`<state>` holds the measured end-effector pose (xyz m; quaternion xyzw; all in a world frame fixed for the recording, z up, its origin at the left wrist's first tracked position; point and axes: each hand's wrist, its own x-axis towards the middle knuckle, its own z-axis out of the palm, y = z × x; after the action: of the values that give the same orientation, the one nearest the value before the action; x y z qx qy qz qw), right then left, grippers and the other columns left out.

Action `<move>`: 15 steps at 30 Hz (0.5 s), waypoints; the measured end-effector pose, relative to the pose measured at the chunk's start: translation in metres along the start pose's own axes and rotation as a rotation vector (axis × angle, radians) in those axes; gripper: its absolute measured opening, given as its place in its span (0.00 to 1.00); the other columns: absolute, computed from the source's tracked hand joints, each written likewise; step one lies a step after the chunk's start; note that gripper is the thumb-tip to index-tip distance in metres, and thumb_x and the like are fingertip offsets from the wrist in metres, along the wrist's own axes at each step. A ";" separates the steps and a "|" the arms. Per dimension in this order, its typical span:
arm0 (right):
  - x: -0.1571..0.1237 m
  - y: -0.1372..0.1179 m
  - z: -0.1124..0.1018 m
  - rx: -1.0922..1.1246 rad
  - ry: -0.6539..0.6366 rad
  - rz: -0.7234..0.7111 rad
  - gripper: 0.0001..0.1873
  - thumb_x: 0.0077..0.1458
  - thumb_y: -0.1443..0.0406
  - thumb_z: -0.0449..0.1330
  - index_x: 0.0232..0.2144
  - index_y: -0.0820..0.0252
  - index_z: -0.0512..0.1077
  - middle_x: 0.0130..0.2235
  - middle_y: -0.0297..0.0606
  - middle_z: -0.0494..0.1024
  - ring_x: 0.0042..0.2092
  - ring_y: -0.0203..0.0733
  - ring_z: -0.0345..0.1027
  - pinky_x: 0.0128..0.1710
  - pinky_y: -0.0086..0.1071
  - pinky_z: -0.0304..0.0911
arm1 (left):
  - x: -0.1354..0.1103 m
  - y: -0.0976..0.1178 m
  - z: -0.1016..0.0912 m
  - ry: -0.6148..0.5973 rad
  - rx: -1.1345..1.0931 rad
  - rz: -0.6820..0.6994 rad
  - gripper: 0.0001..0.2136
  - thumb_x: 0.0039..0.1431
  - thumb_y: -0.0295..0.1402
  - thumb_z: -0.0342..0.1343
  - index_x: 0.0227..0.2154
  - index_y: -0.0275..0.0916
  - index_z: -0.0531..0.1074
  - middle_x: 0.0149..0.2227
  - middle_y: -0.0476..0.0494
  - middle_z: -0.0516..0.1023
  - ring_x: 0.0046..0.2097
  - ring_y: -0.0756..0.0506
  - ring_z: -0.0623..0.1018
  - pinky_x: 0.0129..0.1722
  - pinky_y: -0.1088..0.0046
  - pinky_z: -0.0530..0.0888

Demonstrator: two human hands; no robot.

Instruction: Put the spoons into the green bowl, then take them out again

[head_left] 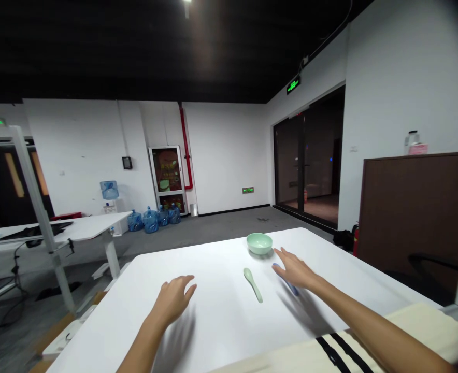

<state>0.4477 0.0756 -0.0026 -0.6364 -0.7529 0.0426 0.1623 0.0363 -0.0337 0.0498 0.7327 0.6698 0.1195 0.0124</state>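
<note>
- Left hand (170, 300): fingers open, lightly curved, holding nothing, above the white table (205, 259).
- Pale green ceramic spoon (253, 285): lying flat between the hands, untouched.
- Pale green bowl (259, 243): upright near the far edge, no hand on it; contents cannot be seen.
- Right hand (295, 270): fingers open, spread, holding nothing visibly, just over a blue object (291, 287), mostly hidden; contact unclear.

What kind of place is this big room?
It looks like an office or work room: white desks, blue water bottles beside a water cooler, and a green exit sign.
</note>
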 end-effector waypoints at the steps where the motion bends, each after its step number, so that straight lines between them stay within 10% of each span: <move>1: -0.004 -0.002 0.004 0.005 -0.015 -0.013 0.41 0.61 0.49 0.52 0.70 0.56 0.49 0.71 0.48 0.48 0.70 0.58 0.45 0.64 0.48 0.48 | 0.000 0.000 0.000 0.000 0.001 0.001 0.23 0.66 0.44 0.41 0.57 0.44 0.70 0.60 0.42 0.74 0.61 0.40 0.72 0.59 0.58 0.66; 15: -0.014 -0.006 0.000 0.077 0.019 -0.109 0.34 0.62 0.51 0.51 0.66 0.58 0.60 0.66 0.47 0.63 0.66 0.53 0.54 0.61 0.41 0.54 | -0.001 0.000 0.000 -0.003 0.029 -0.008 0.24 0.66 0.45 0.40 0.58 0.43 0.69 0.60 0.42 0.73 0.61 0.39 0.72 0.60 0.58 0.66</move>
<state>0.4437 0.0609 -0.0039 -0.5883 -0.7826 0.0565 0.1957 0.0367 -0.0342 0.0493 0.7303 0.6744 0.1087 0.0033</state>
